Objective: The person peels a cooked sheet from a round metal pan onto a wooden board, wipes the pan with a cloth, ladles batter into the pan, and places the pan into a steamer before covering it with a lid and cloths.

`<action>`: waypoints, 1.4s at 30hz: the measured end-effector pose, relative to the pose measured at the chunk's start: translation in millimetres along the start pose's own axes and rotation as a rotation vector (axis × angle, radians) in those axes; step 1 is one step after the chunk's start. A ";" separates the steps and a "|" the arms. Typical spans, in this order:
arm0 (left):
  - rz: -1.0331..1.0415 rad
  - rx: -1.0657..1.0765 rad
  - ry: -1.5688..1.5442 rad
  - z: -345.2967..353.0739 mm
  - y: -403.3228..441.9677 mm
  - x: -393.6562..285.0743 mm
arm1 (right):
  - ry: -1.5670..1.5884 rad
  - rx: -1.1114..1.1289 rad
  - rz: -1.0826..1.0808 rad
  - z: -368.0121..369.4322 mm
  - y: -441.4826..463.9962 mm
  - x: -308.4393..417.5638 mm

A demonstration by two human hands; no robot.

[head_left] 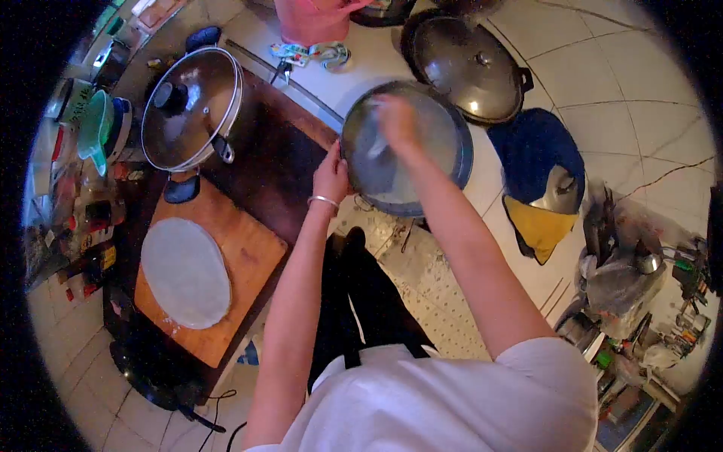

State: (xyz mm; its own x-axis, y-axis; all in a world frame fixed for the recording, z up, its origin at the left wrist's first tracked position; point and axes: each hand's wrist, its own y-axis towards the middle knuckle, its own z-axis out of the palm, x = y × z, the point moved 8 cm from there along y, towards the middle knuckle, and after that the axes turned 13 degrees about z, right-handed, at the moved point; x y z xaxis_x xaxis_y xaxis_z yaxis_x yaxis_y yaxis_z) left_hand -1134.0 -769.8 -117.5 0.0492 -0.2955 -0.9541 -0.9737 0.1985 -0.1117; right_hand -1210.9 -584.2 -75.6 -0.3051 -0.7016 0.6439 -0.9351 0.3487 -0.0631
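Observation:
A wide round metal pan (444,162) lies on the white counter in front of me. My left hand (330,179), with a bangle on the wrist, grips the pan's near left rim. Inside the pan, my right hand (397,124) is closed and smeared by motion. A small whitish thing (379,145) shows at its fingers, too blurred to name. To the left, a flat round white sheet of dough (186,273) rests on a wooden board (252,245), with traces of white powder by its lower edge.
A glass-lidded pan (192,105) stands at the back left. Beyond the counter's right part sit a dark lidded wok (471,68) and a blue and yellow cloth (538,177) under a metal lid. A pink bag (312,19) is at the back. Bottles and jars line the left wall.

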 end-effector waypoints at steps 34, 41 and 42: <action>-0.011 0.011 0.014 -0.6 21.1 23.1 | 0.023 0.164 -0.295 28.9 -24.1 30.1; 0.079 -0.024 0.284 -15.6 8.9 -28.7 | -0.161 0.739 -0.734 13.7 -142.6 -1.4; 0.032 -0.010 0.315 -14.7 8.5 -27.9 | -0.243 0.966 -0.772 12.6 -146.3 -1.8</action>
State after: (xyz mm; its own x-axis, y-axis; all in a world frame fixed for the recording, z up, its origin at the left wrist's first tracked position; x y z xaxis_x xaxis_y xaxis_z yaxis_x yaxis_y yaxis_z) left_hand -1147.0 -773.6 -87.8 -0.0516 -0.5644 -0.8239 -0.9758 0.2042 -0.0788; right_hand -1075.8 -641.8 -77.1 0.4497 -0.6515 0.6110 -0.6030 -0.7261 -0.3303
